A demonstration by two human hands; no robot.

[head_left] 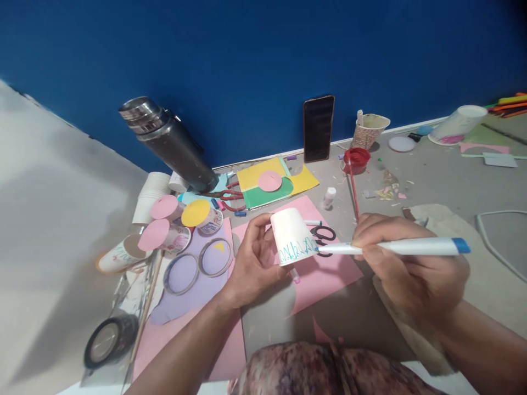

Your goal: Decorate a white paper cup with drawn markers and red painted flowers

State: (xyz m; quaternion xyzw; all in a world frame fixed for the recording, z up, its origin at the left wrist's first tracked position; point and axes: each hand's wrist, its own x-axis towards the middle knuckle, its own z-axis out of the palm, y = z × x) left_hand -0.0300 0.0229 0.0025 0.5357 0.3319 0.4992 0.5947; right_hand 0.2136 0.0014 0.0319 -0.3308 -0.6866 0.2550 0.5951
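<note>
Two hands busy at centre. Left hand (252, 258) has its fingers clamped around a white paper cup (293, 236), held upside down and tilted, above the pink paper sheet (329, 277) on the desk (432, 181). Cup carries a teal zigzag band near its rim. Right hand (405, 263) has fingers pinched together on a white marker (391, 247) with a blue end cap; marker lies roughly level, tip touching the cup at the zigzag band. Black scissors (323, 235) lie on the pink sheet just behind the cup. To the left: cups capped with pink and yellow discs (181, 219), two metal rings (197, 266) on lilac paper, tape roll (107, 340) near the edge. At the back: dark flask (168, 141) tilted, phone (318, 128) upright against the blue wall, red paint pot (356, 159) with a stick beside it.
</note>
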